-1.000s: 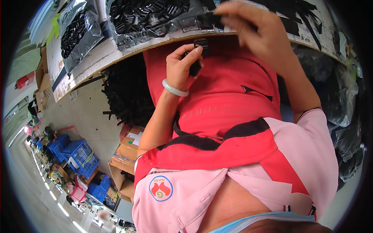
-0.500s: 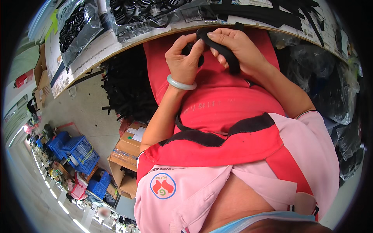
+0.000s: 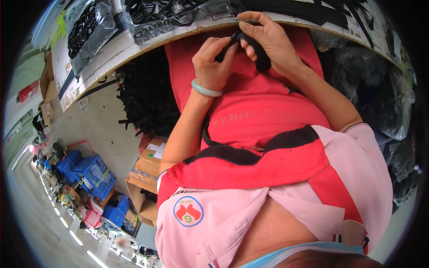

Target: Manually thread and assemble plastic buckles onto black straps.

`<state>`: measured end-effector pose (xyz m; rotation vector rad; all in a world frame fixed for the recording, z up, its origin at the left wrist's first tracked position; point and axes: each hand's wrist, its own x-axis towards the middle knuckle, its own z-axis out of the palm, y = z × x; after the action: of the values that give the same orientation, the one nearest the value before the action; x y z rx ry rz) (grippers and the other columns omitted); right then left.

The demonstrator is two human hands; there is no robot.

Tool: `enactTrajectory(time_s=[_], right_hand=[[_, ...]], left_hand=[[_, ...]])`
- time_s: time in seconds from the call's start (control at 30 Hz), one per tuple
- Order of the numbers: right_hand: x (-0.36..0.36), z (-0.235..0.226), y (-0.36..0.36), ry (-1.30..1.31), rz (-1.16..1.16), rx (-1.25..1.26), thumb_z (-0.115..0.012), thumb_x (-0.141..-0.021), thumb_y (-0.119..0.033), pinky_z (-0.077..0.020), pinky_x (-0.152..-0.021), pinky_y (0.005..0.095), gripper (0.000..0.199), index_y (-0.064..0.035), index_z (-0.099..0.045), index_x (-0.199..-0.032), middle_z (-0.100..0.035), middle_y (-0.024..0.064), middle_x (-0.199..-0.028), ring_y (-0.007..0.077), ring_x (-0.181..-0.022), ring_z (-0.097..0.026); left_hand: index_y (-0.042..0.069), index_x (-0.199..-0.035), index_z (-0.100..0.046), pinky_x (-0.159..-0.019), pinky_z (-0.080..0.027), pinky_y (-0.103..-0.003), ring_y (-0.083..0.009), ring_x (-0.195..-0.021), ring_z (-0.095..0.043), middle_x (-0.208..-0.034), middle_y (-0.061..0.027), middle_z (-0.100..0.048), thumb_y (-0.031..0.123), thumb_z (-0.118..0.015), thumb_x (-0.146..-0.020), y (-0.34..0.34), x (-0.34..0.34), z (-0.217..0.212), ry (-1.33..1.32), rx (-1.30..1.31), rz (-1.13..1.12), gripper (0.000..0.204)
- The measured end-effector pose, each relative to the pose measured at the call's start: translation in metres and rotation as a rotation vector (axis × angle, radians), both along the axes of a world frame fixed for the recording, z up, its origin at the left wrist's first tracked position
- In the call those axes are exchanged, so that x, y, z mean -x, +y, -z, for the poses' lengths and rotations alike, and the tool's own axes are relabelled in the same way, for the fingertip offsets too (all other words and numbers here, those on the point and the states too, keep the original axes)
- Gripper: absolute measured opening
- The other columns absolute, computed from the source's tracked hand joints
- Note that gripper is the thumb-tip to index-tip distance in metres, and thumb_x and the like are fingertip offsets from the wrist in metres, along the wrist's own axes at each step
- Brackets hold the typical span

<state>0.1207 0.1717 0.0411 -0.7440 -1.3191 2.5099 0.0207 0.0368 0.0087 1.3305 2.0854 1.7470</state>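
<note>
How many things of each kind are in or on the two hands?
Black strap piece, held by left hand and right hand: 1
Pale green bangle: 1
Total: 2

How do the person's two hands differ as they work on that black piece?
The left hand wears a pale green bangle; the right hand has a bare wrist. The left hand pinches the black part at its upper end with the fingertips; the right hand wraps around it from the side. Both grip the same part.
</note>
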Motion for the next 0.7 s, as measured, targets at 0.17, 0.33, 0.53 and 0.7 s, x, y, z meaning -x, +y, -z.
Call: enactTrajectory(time_s=[0.17, 0.33, 0.53, 0.7], right_hand=[[-0.003, 0.015, 0.008, -0.042, -0.127, 0.024, -0.061, -0.092, -0.027, -0.0476, -0.049, 0.0186, 0.033, -0.0014, -0.051, -0.111, -0.061, 0.0045, -0.075, 0.0068, -0.057, -0.057], [-0.007, 0.008, 0.003, -0.025, -0.181, 0.154, -0.061, -0.092, -0.031, -0.0486, -0.053, 0.0188, 0.035, -0.0017, -0.053, -0.109, -0.061, 0.0040, -0.078, 0.0074, -0.060, -0.058], [-0.029, 0.010, 0.005, -0.127, -0.275, -0.040, -0.062, -0.091, -0.031, -0.0505, -0.067, 0.0234, 0.033, -0.0022, -0.056, -0.106, -0.062, 0.0042, -0.080, 0.0099, -0.069, -0.059], [-0.018, 0.010, 0.005, -0.071, -0.178, 0.174, -0.062, -0.092, -0.027, -0.0492, -0.068, 0.0222, 0.027, -0.0032, -0.061, -0.105, -0.062, 0.0021, -0.080, 0.0085, -0.069, -0.058]], left_hand=[[0.000, -0.091, -0.065, -0.059, -0.049, -0.028, -0.0223, -0.066, -0.063, -0.078, -0.0117, -0.063, -0.004, -0.070, -0.074, -0.004, -0.004, 0.004, -0.041, 0.043, -0.011, 0.018], [0.000, -0.091, -0.065, -0.058, -0.048, -0.028, -0.0227, -0.066, -0.062, -0.078, -0.0116, -0.063, -0.003, -0.070, -0.075, -0.004, -0.002, 0.005, 0.008, 0.034, 0.022, 0.017], [-0.002, -0.093, -0.066, -0.057, -0.046, -0.024, -0.0149, -0.062, -0.059, -0.076, -0.0099, -0.062, -0.003, -0.070, -0.076, -0.004, -0.010, 0.006, 0.020, 0.025, 0.060, 0.017], [-0.001, -0.095, -0.066, -0.054, -0.046, -0.023, -0.0145, -0.062, -0.061, -0.079, -0.0081, -0.065, 0.002, -0.068, -0.081, -0.004, -0.013, 0.008, -0.361, 0.012, 0.072, 0.014]])
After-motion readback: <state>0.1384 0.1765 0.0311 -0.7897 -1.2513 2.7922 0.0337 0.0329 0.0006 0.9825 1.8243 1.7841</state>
